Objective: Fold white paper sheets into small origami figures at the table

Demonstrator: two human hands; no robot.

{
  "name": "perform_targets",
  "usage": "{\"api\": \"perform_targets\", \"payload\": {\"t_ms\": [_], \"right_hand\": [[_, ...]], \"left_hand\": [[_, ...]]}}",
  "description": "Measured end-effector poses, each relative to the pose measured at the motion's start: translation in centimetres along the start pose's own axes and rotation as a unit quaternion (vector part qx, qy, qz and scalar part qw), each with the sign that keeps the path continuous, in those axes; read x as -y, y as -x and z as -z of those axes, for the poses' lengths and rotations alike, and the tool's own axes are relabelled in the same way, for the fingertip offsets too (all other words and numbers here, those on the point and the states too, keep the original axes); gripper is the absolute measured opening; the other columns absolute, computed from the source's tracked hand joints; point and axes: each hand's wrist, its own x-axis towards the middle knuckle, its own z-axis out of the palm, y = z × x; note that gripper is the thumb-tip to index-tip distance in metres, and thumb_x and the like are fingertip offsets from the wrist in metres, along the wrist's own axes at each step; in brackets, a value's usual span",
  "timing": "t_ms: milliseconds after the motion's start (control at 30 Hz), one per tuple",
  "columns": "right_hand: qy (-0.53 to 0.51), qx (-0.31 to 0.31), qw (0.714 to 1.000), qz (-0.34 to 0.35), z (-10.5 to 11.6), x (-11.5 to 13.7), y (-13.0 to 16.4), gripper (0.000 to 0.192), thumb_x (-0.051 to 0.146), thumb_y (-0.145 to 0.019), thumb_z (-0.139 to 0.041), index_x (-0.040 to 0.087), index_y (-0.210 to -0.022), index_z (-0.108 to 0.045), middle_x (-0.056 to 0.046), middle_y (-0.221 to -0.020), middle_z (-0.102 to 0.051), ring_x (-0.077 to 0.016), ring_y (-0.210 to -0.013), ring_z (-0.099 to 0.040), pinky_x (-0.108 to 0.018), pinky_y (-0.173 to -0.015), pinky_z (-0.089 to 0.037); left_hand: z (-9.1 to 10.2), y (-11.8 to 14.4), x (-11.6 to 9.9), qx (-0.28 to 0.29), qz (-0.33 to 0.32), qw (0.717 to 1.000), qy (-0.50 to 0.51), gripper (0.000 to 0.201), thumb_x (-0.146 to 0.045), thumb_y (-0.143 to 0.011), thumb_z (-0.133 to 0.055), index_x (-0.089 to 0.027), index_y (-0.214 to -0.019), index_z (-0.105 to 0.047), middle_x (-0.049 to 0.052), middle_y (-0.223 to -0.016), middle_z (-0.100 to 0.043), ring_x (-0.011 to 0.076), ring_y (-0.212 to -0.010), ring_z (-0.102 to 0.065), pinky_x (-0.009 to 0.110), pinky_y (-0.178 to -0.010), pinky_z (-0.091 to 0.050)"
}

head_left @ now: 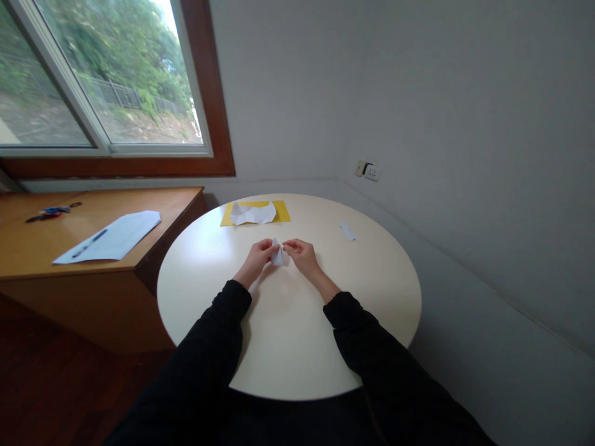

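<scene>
Both hands, left hand [258, 254] and right hand [301, 253], are pinching a small folded white paper [277, 254] in a tight grip, just above the middle of the round counter [288, 347], pressing a fold.

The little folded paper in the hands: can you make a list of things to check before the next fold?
1. Both hands on the paper: ok. The left hand and right hand pinch the small folded white paper between them.
2. Room on the round table: ok, bare surface in front of the hands.
3. Creases sharp and even: cannot tell, the paper is too small to see.
4. Other papers out of the way: ok. The white sheet lies on the yellow sheet at the far edge; a paper scrap lies apart on the right.
5. Paper lifted or resting on the table: cannot tell.
</scene>
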Motion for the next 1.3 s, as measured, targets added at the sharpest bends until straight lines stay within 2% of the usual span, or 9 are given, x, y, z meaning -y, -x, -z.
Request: {"api": "perform_targets", "payload": {"t_ms": [300,767,933,1300], "right_hand": [[-0.012,0.014,1.000,0.002,-0.21,-0.06,0.18,0.020,0.035,-0.065,-0.063,0.015,-0.071,-0.063,-0.006,-0.072,-0.066,-0.0165,-0.066,-0.060,-0.030,-0.066,-0.050],[0.061,0.009,0.998,0.029,-0.41,-0.59,0.17,0.017,0.034,-0.073,-0.053,0.018,-0.070,-0.057,-0.003,-0.070,-0.062,-0.0133,-0.063,-0.057,-0.027,-0.062,-0.048],[0.069,0.011,0.997,0.029,-0.37,-0.41,0.25,0.017,0.034,-0.073,-0.053,0.017,-0.070,-0.056,-0.003,-0.070,-0.062,-0.0137,-0.064,-0.057,-0.027,-0.062,-0.047],[0.082,0.026,0.996,0.013,-0.41,0.18,0.50,0.016,0.033,-0.072,-0.053,0.018,-0.070,-0.057,-0.002,-0.069,-0.062,-0.0139,-0.064,-0.057,-0.028,-0.063,-0.047]], "left_hand": [[-0.04,0.11,-0.15,0.013,-0.004,1.000,0.004,0.025,-0.034,-0.061,-0.070,-0.013,-0.067,-0.058,-0.001,-0.062,-0.052,0.0076,-0.057,-0.046,0.022,-0.056,-0.036],[-0.18,-0.22,0.18,0.004,-0.028,0.999,-0.025,0.026,-0.036,-0.060,-0.070,-0.014,-0.065,-0.058,-0.002,-0.059,-0.051,0.0077,-0.054,-0.045,0.021,-0.052,-0.033],[-0.32,0.00,-0.04,-0.006,-0.044,0.998,-0.053,0.027,-0.038,-0.061,-0.068,-0.013,-0.070,-0.062,0.000,-0.061,-0.055,0.0084,-0.054,-0.044,0.022,-0.051,-0.031],[-0.54,0.25,-0.24,-0.023,-0.051,0.997,-0.046,0.022,-0.035,-0.059,-0.070,-0.015,-0.061,-0.059,-0.002,-0.054,-0.052,0.0097,-0.054,-0.046,0.023,-0.055,-0.035]]}}
